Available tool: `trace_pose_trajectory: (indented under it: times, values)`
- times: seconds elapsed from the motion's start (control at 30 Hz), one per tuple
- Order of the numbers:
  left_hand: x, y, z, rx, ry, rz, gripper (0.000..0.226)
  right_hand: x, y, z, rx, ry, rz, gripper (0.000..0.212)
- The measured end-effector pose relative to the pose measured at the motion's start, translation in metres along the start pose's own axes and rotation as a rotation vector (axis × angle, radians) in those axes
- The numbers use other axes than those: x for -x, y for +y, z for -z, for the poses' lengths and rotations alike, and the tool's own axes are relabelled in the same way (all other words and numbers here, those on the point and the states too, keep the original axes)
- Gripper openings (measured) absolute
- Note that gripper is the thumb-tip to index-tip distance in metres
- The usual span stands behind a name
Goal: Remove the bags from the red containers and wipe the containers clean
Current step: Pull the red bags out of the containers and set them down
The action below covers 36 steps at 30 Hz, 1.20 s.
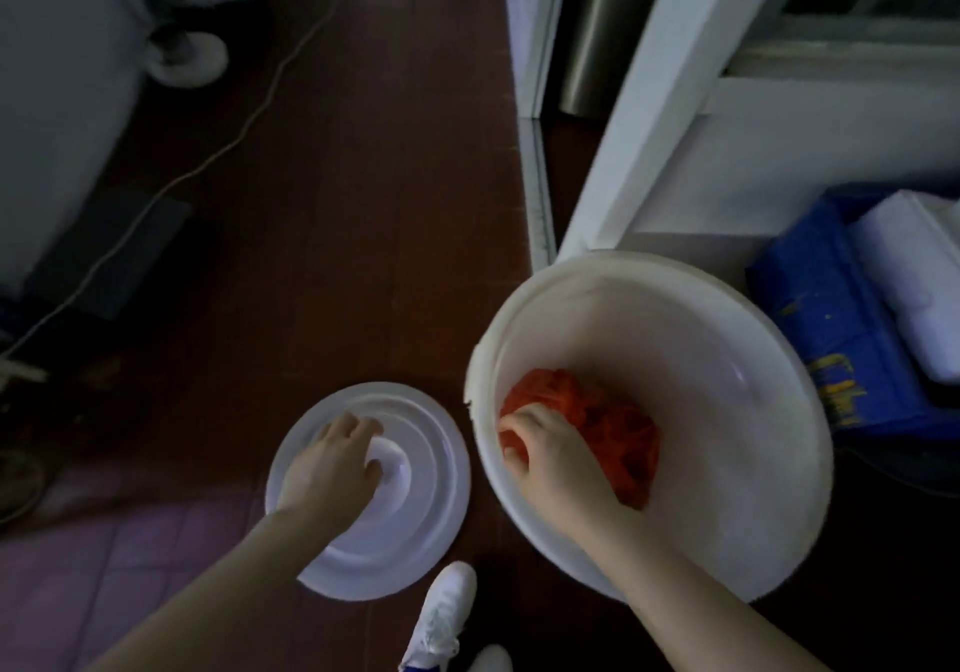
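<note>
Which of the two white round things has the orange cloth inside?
The deep white bucket on the right; the right hand grips the orange cloth in it. The flat lid, gripped by the left hand, has none.

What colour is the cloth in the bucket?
Orange-red cloth, bunched under the right hand; the head view shows it.

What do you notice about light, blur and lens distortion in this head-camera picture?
Head view: dim and bluish, the floor dark; the white bucket and the lid are the brightest areas; the top left corner is smeared by blur; the wide lens slants the white door frame; the orange cloth gripped by the right hand reads clearly.
</note>
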<state>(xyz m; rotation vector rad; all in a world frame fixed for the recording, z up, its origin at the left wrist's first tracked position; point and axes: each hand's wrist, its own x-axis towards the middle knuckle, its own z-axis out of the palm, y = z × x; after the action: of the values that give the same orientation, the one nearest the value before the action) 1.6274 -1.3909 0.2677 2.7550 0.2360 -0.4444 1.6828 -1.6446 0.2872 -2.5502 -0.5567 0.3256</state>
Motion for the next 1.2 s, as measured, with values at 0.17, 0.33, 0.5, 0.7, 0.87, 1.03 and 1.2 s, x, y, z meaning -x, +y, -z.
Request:
trace_pose_trajectory:
  times: [0.17, 0.33, 0.5, 0.7, 0.87, 1.03, 1.2]
  values:
    - [0.028, -0.069, 0.0, 0.062, -0.03, 0.143, 0.042, -0.023, -0.053, -0.045, -0.001, -0.122, 0.079, 0.031]
    - [0.041, -0.132, -0.016, 0.112, -0.054, 0.234, 0.042, -0.043, -0.086, -0.105, 0.072, -0.308, 0.101, 0.036]
    - [0.043, -0.187, -0.046, 0.099, -0.102, 0.291, 0.042, -0.068, -0.098, -0.168, 0.159, -0.43, 0.07, 0.047]
    - [0.019, -0.224, -0.112, 0.112, -0.184, 0.324, 0.05, -0.093, -0.091, -0.256, 0.213, -0.548, 0.083, 0.048]
    - [-0.026, -0.253, -0.206, 0.171, -0.195, 0.375, 0.054, -0.129, -0.055, -0.352, 0.268, -0.607, 0.112, 0.05]
    - [-0.067, -0.286, -0.314, 0.232, -0.201, 0.422, 0.055, -0.159, 0.001, -0.462, 0.343, -0.676, 0.141, 0.053]
    - [-0.095, -0.322, -0.402, 0.212, -0.204, 0.409, 0.057, -0.184, 0.046, -0.565, 0.417, -0.696, 0.118, 0.057]
